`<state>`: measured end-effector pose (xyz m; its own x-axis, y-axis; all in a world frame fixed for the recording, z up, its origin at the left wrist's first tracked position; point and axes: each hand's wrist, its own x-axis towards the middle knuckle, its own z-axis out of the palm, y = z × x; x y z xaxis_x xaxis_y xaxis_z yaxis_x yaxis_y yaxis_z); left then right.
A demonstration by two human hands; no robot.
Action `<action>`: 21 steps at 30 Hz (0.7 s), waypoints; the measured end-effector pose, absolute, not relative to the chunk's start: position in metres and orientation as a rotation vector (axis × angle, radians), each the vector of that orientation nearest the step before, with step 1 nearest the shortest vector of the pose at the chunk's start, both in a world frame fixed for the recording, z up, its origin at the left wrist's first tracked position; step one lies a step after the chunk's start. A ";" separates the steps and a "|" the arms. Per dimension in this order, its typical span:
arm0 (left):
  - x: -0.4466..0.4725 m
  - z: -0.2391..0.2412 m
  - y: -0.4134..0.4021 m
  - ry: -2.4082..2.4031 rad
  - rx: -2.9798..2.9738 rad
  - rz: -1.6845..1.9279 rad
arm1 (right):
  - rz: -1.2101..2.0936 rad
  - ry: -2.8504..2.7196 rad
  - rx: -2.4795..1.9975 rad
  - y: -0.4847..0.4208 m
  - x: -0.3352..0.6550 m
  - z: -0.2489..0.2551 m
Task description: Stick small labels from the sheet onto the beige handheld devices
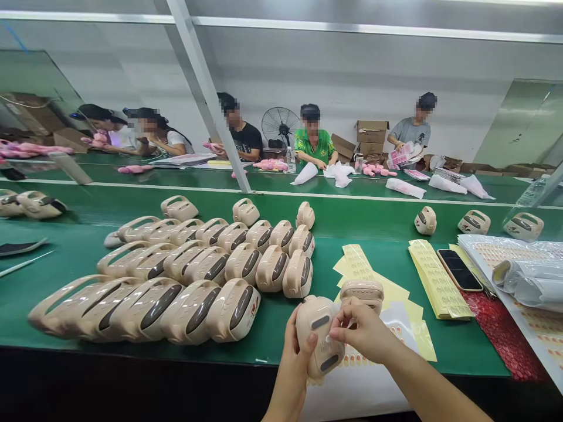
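Observation:
My left hand grips a beige plastic device shell from below, its underside turned up toward me. My right hand pinches a small sticker against that shell with thumb and forefinger. Another beige shell lies just behind my right hand on the yellow sticker sheets. Rows of several matching beige shells stand on the green table to the left.
A phone and a yellow sticker strip lie at right, beside plastic bags and a red mat. Loose shells sit on the conveyor. Several people work across the belt with pink items and cardboard boxes.

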<state>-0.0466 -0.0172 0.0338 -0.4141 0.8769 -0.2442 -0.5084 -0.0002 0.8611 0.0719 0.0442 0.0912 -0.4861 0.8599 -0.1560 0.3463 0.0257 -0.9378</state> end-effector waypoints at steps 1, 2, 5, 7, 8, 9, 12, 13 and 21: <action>-0.047 0.034 -0.017 1.184 0.461 1.636 | 1.463 -1.869 -1.226 0.044 0.072 0.093; -0.047 0.034 -0.017 1.186 0.465 1.640 | 1.455 -1.887 -1.228 0.044 0.072 0.094; -0.047 0.033 -0.017 1.201 0.464 1.678 | 1.420 -1.923 -1.237 0.043 0.072 0.096; -0.047 0.032 -0.016 1.205 0.462 1.681 | 1.376 -1.933 -1.245 0.042 0.070 0.093; -0.047 0.032 -0.016 1.207 0.454 1.684 | 1.342 -1.935 -1.241 0.041 0.069 0.091; -0.047 0.031 -0.016 1.208 0.441 1.684 | 1.296 -1.939 -1.225 0.039 0.067 0.087; -0.047 0.031 -0.017 1.202 0.395 1.668 | 1.063 -1.949 -1.094 0.029 0.062 0.075; -0.048 0.030 -0.018 1.188 0.387 1.653 | 0.997 -1.946 -1.030 0.026 0.062 0.073; -0.081 -0.002 -0.024 0.796 0.168 1.562 | 0.837 -1.612 -0.932 0.073 0.121 0.106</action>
<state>-0.0810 -0.0245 -0.0025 -0.1785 0.9221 -0.3433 -0.8194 0.0538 0.5707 0.1215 0.0729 0.1056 -0.1504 0.8892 0.4321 0.1585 0.4531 -0.8772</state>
